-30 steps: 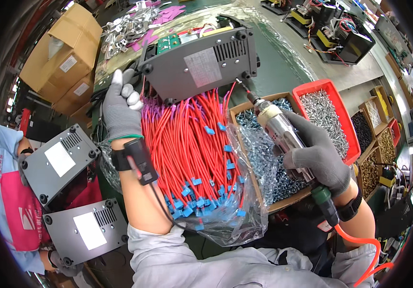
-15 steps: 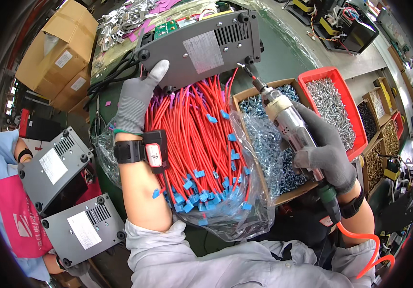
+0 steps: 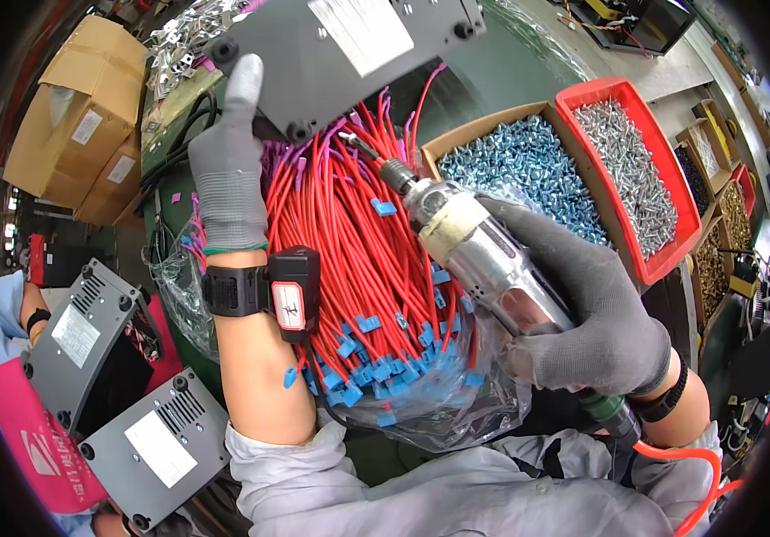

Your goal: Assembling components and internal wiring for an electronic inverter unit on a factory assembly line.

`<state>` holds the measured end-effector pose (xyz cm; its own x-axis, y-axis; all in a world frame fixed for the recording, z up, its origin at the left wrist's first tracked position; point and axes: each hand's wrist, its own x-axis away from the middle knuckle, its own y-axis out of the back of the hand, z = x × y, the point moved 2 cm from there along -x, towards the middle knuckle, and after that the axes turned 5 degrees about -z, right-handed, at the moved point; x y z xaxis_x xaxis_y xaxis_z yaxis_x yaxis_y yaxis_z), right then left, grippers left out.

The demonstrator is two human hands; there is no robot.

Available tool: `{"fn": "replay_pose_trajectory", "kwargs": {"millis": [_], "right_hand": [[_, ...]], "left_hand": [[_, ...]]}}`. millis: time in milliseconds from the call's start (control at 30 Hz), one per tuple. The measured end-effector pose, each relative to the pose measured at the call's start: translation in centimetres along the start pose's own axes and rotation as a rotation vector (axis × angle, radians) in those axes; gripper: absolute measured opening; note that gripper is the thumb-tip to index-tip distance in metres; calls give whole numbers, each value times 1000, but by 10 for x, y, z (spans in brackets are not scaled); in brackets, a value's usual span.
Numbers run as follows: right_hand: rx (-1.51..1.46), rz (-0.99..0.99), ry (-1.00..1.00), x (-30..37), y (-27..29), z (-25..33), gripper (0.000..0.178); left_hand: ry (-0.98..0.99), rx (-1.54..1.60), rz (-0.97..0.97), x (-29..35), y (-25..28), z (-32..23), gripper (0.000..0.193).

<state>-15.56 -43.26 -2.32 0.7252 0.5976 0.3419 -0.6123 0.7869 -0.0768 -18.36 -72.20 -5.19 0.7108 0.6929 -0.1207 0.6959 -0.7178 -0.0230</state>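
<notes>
My left hand (image 3: 231,174), in a grey glove, grips the near left corner of a dark grey metal case (image 3: 286,67), thumb on its panel. The case has a white label, vent slots and black rubber feet; its far part is out of view. My right hand (image 3: 604,313), also gloved, is closed around a pneumatic screwdriver (image 3: 483,259) with an orange air hose (image 3: 685,455). A small screw (image 3: 344,137) appears to sit on its bit, just short of the case's near edge. Below lies a bundle of red wires (image 3: 349,242) with blue connectors, partly in clear plastic.
To the right stand a cardboard box of bluish screws (image 3: 528,161) and a red bin of silver screws (image 3: 622,166). Cardboard cartons (image 3: 81,116) are at the far left. A co-worker in a pink apron (image 3: 36,421) is beside two similar grey cases (image 3: 161,443).
The screwdriver has moved left, its tip now over the wires near the case's left side. The case has shifted up and left in view with my left hand.
</notes>
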Motion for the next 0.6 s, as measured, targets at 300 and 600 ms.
{"fn": "replay_pose_trajectory", "kwargs": {"millis": [300,600], "right_hand": [[66,17,17,-4,-11,13,98],[-26,20,-4,-11,-11,21,98]], "left_hand": [[68,-178,-206,3,-3,-19,52],[95,-173,-155,3,-3,-20,53]]}}
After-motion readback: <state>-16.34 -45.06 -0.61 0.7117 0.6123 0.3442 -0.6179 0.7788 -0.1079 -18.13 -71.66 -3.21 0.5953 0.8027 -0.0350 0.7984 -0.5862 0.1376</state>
